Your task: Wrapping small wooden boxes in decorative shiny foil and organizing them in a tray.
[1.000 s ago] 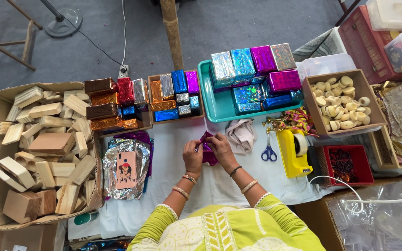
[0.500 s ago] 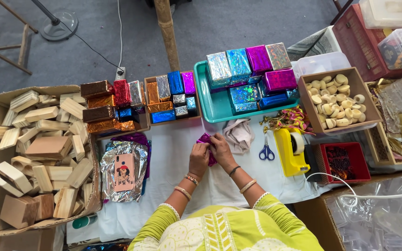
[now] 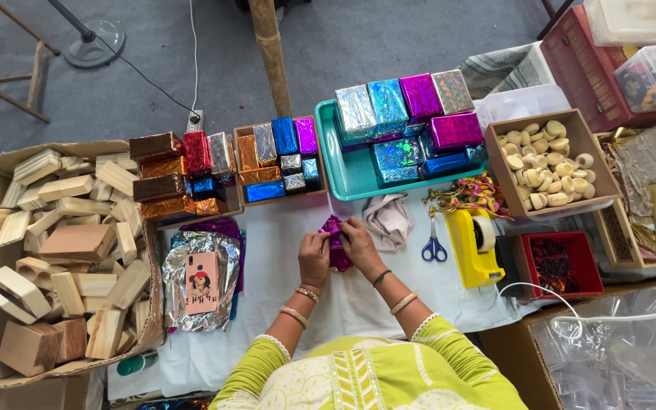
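A cardboard box of wooden blocks (image 3: pixel 55 250) fills the left edge of the bench (image 3: pixel 282 250), with a phone (image 3: pixel 200 282) lying on silver foil (image 3: pixel 191 262) just beside it. At centre, the left hand (image 3: pixel 314 257) and right hand (image 3: pixel 360 243) each have their grip clamped on a small purple foil-wrapped piece (image 3: pixel 335 241), held between them just above the white cloth. Further right lie blue-handled scissors (image 3: pixel 434 244) and a yellow tape dispenser (image 3: pixel 474 247).

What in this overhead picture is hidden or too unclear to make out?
- Purple foil piece, head view: mostly covered by the left hand and right hand; what it wraps is hidden.
- Red box contents: too dark and small.
- Clear containers: cut by the right edge.
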